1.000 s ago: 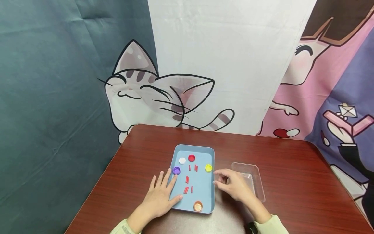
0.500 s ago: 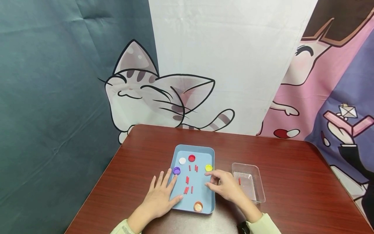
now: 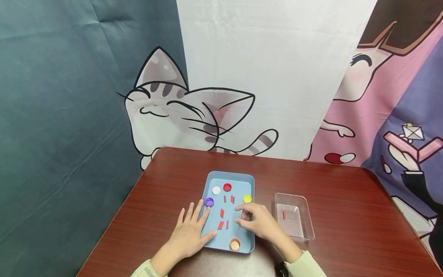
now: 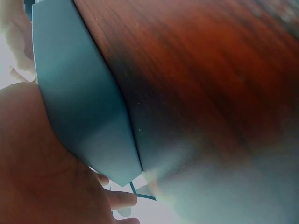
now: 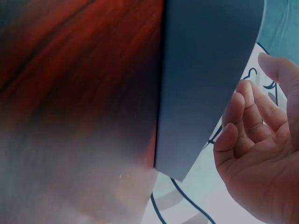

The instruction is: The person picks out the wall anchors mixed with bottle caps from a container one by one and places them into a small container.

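Note:
A blue tray (image 3: 240,180) lies on the table, with several small red sticks (image 3: 222,213) spread over its floor. My left hand (image 3: 187,235) rests with spread fingers across the tray's left edge, its thumb reaching inside. Over the tray's right side hovers my right hand (image 3: 257,222), its thumb and index finger parted, the other fingers curled. Nothing shows between those fingertips, which point toward a single red stick (image 3: 227,224). In the right wrist view the same curled fingers (image 5: 226,140) appear beside the tray wall (image 5: 201,84).
Right of the tray stands a clear plastic box (image 3: 294,223) with one red stick (image 3: 284,214) in it. Inside the tray sit a white cap (image 3: 216,191), a red cap (image 3: 227,187), a yellow cap (image 3: 247,199), a purple cap (image 3: 209,202) and an orange-brown cap (image 3: 235,244).
My right hand has moved left from between the box and the tray to over the tray. A red stick now shows in the clear box. My left hand has stayed put.

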{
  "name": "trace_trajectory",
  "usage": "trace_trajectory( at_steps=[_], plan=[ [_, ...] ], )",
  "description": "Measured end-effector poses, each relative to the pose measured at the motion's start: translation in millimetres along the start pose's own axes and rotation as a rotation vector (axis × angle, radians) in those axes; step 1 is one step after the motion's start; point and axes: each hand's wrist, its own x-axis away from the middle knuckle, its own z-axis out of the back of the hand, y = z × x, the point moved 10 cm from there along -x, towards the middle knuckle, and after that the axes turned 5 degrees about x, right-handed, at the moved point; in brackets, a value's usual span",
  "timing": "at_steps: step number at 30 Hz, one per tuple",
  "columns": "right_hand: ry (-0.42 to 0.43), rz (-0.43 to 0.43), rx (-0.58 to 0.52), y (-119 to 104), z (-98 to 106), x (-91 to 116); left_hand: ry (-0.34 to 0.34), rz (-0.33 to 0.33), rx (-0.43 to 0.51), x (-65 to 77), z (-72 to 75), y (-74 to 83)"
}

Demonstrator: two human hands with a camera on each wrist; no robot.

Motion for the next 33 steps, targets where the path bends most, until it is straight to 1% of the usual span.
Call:
trace_trajectory(
  at_steps=[6, 9, 15, 19, 25, 30, 33],
  plan=[
    [-0.018, 0.069, 0.009, -8, -11, -4, -0.010, 0.010, -0.008, 0.2, -0.3, -1.3],
    [-0.037, 0.079, 0.020, -10, -16, -5, -0.013, 0.010, -0.007, 0.6, 0.0, -0.7],
    [-0.073, 0.071, 0.078, -12, -26, -8, -0.018, 0.006, -0.009, 1.9, 0.7, 1.5],
    [-0.092, 0.052, 0.159, -11, -32, -9, -0.024, 0.009, -0.015, 1.6, 0.3, 1.3],
    [-0.089, 0.025, 0.280, -7, -37, -10, -0.029, 0.005, -0.037, -0.4, -0.8, 1.2],
    [-0.088, -0.017, 0.344, -2, -41, -12, -0.022, 0.000, -0.049, -0.1, -0.6, 2.3],
    [-0.083, -0.028, 0.373, -3, -41, -12, -0.015, 0.000, -0.048, 0.7, 0.2, 2.7]
  ],
)
